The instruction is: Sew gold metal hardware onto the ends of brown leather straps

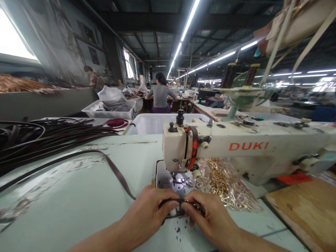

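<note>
Head: strap [118, 174] within both grips [147, 210] [211, 214]

Large, dim workshop. Dark ceiling [143, 40] crossed by beams [131, 21]; fluorescent tubes [189, 20] run in receding line down middle, more rows toward right. Bright window [13, 40] at upper left, smaller window [128, 64] farther along same side. Grey plastic sheeting [63, 38] draped beside nearer one; dark rectangular panels [93, 56] on wall beyond. Grey-sided counter [44, 105] below, tan strips [26, 84] heaped along top. Pale green table [86, 210] in foreground, surface scuffed; white plastic bin [149, 120] beyond far edge. More worktables [207, 109] recede into blurred distance.
</note>
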`<control>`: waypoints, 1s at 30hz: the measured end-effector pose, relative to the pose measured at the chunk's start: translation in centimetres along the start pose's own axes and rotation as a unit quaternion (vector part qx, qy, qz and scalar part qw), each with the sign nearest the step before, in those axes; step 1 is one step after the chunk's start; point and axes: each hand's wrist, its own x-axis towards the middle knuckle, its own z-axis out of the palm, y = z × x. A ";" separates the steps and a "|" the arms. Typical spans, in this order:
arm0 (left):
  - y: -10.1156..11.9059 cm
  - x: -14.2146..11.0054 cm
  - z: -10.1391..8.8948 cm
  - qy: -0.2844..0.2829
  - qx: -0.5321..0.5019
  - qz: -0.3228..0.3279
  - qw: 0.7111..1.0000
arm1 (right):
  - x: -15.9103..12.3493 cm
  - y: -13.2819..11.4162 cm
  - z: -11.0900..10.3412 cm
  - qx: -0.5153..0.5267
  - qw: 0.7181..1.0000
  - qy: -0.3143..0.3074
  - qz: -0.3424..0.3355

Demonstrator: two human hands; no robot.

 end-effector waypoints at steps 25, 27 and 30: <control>-3.1 6.3 -2.7 -0.139 0.221 0.005 0.965 | 4.2 3.4 -0.3 -0.080 0.974 -0.052 -0.207; -2.9 6.2 -2.6 -0.140 0.235 0.011 0.962 | 4.5 3.7 0.0 -0.099 0.969 -0.049 -0.221; -2.8 5.3 -2.3 -0.091 0.257 0.013 0.962 | 4.9 3.8 0.2 -0.126 0.964 -0.065 -0.224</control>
